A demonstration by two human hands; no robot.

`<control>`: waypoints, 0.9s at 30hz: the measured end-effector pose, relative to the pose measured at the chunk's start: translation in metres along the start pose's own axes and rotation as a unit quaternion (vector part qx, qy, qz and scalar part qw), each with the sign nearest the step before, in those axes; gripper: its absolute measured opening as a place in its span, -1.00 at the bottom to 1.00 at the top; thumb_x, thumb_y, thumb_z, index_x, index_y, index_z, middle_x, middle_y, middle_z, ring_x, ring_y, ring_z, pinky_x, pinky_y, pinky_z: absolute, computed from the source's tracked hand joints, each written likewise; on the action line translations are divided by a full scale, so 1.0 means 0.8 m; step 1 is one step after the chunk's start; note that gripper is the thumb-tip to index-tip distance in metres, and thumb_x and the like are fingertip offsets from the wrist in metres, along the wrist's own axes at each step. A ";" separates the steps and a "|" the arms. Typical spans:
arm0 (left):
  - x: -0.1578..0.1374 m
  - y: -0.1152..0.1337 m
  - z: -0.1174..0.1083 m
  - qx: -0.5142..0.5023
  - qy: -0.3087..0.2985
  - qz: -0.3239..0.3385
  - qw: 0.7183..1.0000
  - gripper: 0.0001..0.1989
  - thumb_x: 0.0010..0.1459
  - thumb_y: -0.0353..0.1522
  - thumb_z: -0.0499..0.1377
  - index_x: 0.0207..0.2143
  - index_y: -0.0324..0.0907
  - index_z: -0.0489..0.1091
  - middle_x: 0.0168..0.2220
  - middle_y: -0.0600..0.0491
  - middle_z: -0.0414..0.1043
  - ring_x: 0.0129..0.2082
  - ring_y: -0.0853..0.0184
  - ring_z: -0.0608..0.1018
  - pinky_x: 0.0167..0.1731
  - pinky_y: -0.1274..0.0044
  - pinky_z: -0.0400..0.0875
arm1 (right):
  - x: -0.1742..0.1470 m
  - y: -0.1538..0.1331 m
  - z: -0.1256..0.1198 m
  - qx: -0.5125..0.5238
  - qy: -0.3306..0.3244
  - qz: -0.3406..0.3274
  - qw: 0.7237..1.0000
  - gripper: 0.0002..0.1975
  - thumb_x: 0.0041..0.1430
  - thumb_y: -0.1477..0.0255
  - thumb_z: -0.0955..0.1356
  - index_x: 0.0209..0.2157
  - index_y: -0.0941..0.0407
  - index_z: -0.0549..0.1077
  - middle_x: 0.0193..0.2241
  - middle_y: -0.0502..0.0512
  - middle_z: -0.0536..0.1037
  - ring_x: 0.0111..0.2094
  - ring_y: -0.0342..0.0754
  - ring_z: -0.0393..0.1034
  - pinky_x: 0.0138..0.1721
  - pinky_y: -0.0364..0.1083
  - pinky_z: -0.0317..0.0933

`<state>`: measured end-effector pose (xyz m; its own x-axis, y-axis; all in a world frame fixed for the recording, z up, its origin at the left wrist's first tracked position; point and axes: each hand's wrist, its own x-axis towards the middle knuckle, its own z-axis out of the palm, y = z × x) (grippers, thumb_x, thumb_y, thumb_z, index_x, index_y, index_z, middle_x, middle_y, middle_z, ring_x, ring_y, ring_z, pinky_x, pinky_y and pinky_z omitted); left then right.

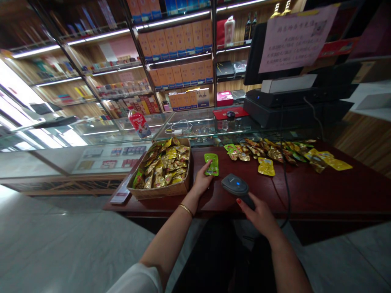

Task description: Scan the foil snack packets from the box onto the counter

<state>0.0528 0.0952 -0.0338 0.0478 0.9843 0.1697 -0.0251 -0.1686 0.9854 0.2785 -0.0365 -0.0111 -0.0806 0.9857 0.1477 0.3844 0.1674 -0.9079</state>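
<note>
A green snack packet is held by its left edge in my left hand, just above the dark red table. My right hand grips the handle of a dark barcode scanner; a blue light glows on its top. The scanner's head points toward the packet, a short gap apart. Left of my left hand stands a cardboard box full of gold and green snack packets. A single yellow packet lies right of the scanner.
More packets lie in a row along the table's back. A black cable hangs across the right part. Behind are a glass counter, a red-labelled bottle, a mouse and a monitor with a paper notice.
</note>
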 end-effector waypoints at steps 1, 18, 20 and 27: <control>0.000 0.000 0.000 0.003 0.002 0.001 1.000 -0.20 -0.03 -0.62 0.26 0.30 -0.14 0.32 0.20 -0.10 0.47 0.05 0.21 0.58 0.17 0.36 0.42 | 0.000 0.000 0.000 0.000 0.000 0.001 1.000 -0.57 0.28 0.05 0.35 -0.07 0.10 0.58 -0.56 0.02 0.60 -0.57 0.01 0.44 -0.52 -0.10 0.23; 0.006 -0.011 0.000 0.066 -0.003 0.057 0.996 -0.24 -0.04 -0.65 0.18 0.26 -0.14 0.37 0.21 -0.08 0.45 0.17 0.17 0.51 0.26 0.29 0.31 | 0.002 -0.001 0.000 0.027 -0.002 -0.002 1.000 -0.61 0.27 0.08 0.36 -0.11 0.09 0.59 -0.41 0.08 0.67 -0.36 0.08 0.55 -0.31 -0.07 0.35; 0.006 -0.011 0.001 0.077 -0.009 0.078 0.994 -0.25 -0.05 -0.66 0.15 0.23 -0.12 0.41 0.25 -0.06 0.41 0.24 0.20 0.45 0.32 0.31 0.21 | 0.003 -0.002 0.000 0.034 -0.001 -0.004 0.999 -0.62 0.25 0.09 0.37 -0.11 0.08 0.59 -0.32 0.10 0.68 -0.27 0.09 0.56 -0.20 -0.05 0.36; -0.005 0.001 0.002 0.115 -0.031 0.064 0.991 -0.38 0.11 -0.51 0.22 0.25 -0.14 0.39 0.21 -0.06 0.46 0.19 0.20 0.49 0.29 0.30 0.26 | 0.007 0.008 0.004 0.072 0.039 0.025 0.996 -0.64 0.30 0.10 0.34 -0.10 0.09 0.50 -0.58 -0.07 0.48 -0.58 -0.05 0.39 -0.51 -0.13 0.26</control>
<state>0.0545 0.0913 -0.0338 0.1208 0.9503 0.2869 0.1930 -0.3060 0.9323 0.2773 -0.0298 -0.0173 0.0092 0.9921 0.1248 0.2491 0.1186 -0.9612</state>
